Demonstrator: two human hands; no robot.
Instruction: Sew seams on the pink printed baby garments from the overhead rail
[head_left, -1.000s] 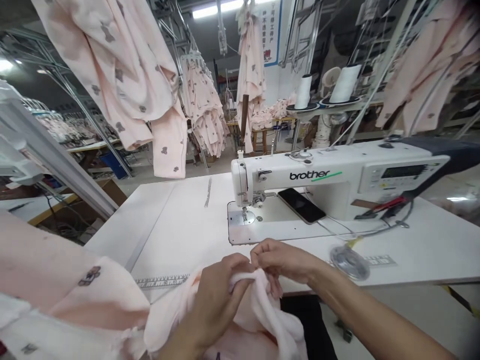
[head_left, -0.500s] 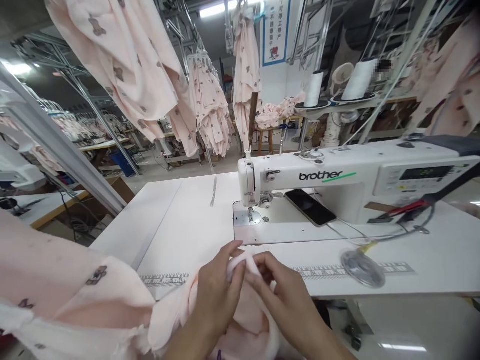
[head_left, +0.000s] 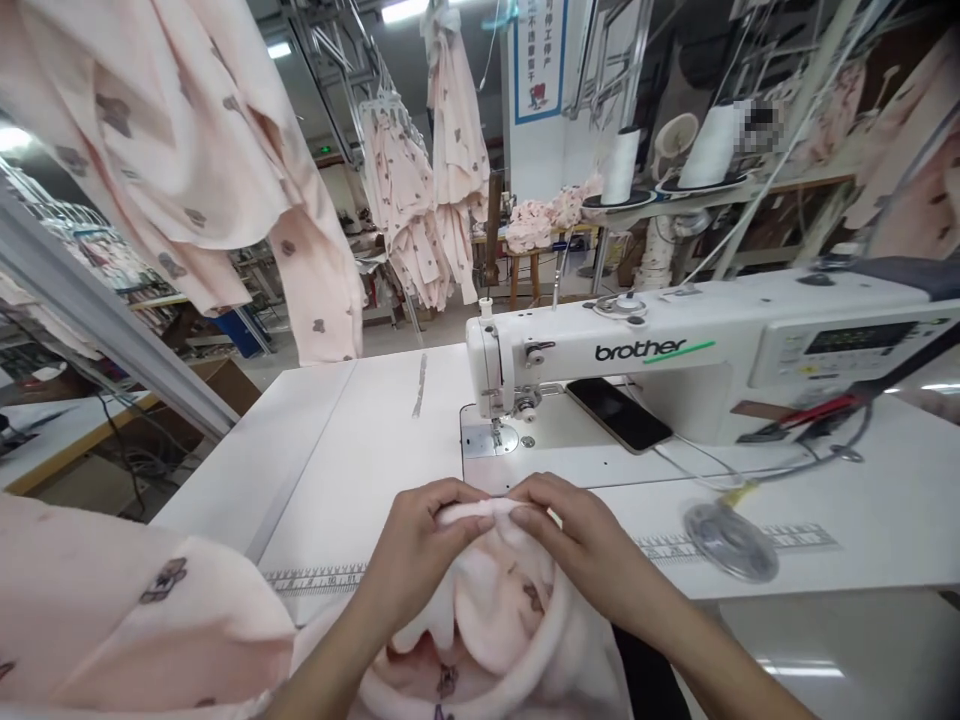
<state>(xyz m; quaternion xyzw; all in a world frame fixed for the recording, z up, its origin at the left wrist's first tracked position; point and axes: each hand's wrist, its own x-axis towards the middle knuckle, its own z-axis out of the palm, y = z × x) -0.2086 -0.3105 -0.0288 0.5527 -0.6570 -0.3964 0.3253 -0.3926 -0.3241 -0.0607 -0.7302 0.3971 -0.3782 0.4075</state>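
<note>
In the head view, both hands meet at the near edge of the white surface. The left hand and the right hand are each closed in a pinch, thumb against fingers, on the folded top edge of a pale pink garment piece printed with small grey-brown bears. The fabric lies partly on the surface's front edge and falls toward the person's lap, just in front of the needle plate of the white Brother sewing machine. A dark phone lies on the machine bed, and a clear disc sits on the surface to the right, by the printed ruler strip. Pink garments hang overhead.
</note>
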